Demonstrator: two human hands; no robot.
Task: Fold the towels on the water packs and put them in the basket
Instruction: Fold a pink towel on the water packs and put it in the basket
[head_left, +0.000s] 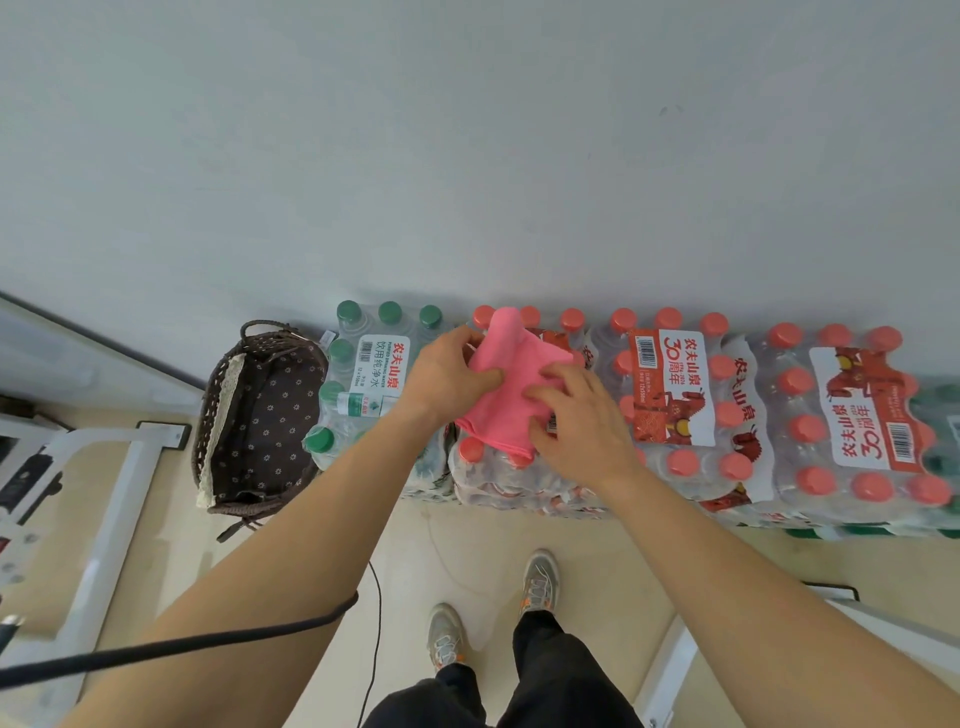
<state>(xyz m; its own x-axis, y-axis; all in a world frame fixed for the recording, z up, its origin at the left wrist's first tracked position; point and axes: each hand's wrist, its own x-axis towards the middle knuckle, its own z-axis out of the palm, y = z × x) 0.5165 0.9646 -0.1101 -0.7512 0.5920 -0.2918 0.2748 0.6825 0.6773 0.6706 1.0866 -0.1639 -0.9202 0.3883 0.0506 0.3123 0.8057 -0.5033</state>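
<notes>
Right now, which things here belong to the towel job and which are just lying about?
Job: pink towel, pinched by left hand, right hand resting on it; water packs; basket.
Lying about: black cable; white frame; shoes.

Pink towel, brown flower-print basket

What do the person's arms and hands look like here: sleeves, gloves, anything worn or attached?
Both arms are bare as far up as the view shows: no sleeves, no gloves. The left hand and right hand carry no ring, watch or band that I can see. A black cable crosses in front of the left forearm; whether it is fastened there cannot be told.
</notes>
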